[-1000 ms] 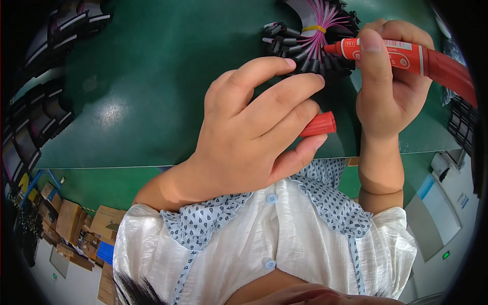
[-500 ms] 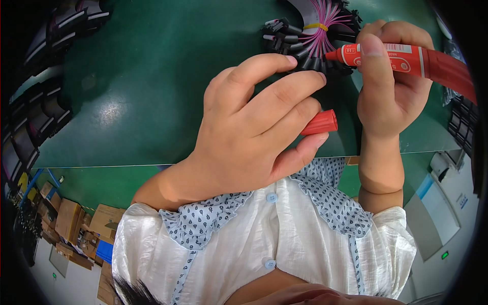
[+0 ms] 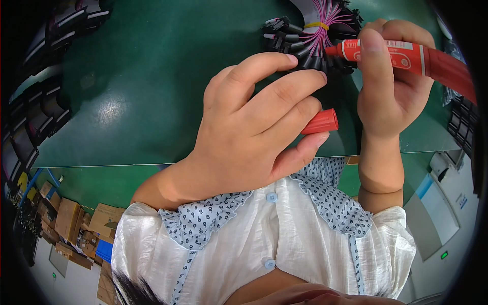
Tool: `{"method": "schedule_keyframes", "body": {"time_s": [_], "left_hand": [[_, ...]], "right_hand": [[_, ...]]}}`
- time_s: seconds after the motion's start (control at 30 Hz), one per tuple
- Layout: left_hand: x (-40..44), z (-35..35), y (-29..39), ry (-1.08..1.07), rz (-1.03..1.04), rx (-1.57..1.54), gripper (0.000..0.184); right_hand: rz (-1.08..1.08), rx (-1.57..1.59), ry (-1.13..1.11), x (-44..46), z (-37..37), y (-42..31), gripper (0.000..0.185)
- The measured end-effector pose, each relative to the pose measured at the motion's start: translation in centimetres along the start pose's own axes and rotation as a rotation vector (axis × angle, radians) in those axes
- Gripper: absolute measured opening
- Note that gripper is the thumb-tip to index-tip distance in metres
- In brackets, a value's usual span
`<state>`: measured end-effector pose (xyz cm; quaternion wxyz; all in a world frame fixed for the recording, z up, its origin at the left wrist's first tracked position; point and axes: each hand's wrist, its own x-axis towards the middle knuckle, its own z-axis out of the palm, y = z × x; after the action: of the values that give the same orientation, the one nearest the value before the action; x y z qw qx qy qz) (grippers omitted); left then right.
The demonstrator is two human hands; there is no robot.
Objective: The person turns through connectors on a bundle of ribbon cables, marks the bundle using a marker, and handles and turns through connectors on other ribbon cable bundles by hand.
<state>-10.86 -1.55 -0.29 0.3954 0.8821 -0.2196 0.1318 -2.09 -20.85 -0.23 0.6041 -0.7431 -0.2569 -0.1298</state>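
A bundle of pink wires (image 3: pixel 322 38) with black connectors (image 3: pixel 312 62), tied by a yellow band (image 3: pixel 316 25), lies on the green table (image 3: pixel 152 76). My left hand (image 3: pixel 254 117) keeps a red cap (image 3: pixel 323 122) between its thumb and curled fingers, while two other fingertips rest at the bundle's near edge. An uncapped red marker (image 3: pixel 406 55) is gripped in my right hand (image 3: pixel 389 86), its tip pointing left over the connectors. Whether the tip touches them is not clear.
Rows of black connectors with ribbon cables (image 3: pixel 38 114) line the table's far left. More black parts (image 3: pixel 462 124) and a clear plastic bag (image 3: pixel 450 51) are at the right edge. Cardboard boxes (image 3: pixel 68 218) stand below the table at the left.
The marker tip has dipped toward the near side and come back up a little. The bundle and the fingertips of my left hand have shifted slightly. Both hands keep their holds.
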Motion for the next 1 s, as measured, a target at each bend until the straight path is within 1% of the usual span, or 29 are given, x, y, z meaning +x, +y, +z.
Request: {"method": "schedule_keyframes", "body": {"time_s": [0.33,0.43,0.53,0.63,0.73,0.83,1.0], "left_hand": [[-0.02,-0.06,-0.03,-0.006,-0.001,-0.001,0.023],[-0.04,0.0,-0.06,0.001,0.002,-0.004,0.023],[0.0,0.03,0.0,0.003,0.001,-0.007,0.023],[0.05,0.0,0.03,0.001,-0.003,-0.009,0.022],[0.14,0.01,0.09,0.007,-0.004,-0.016,0.022],[0.16,0.04,0.11,0.012,-0.007,-0.022,0.021],[0.2,0.04,0.01,0.012,0.008,-0.013,0.022]], "right_hand": [[0.018,-0.001,0.016,-0.02,0.14,-0.03,0.017],[0.012,-0.037,0.026,0.07,-0.15,0.03,0.018],[-0.01,-0.007,0.002,0.11,-0.04,0.16,0.018],[-0.003,-0.05,0.063,0.02,0.3,0.08,0.019],[0.052,-0.074,0.11,-0.03,-0.1,-0.14,0.02],[0.027,-0.008,0.071,-0.02,-0.5,0.1,0.02],[0.025,-0.048,0.072,-0.04,0.16,0.11,0.019]]}}
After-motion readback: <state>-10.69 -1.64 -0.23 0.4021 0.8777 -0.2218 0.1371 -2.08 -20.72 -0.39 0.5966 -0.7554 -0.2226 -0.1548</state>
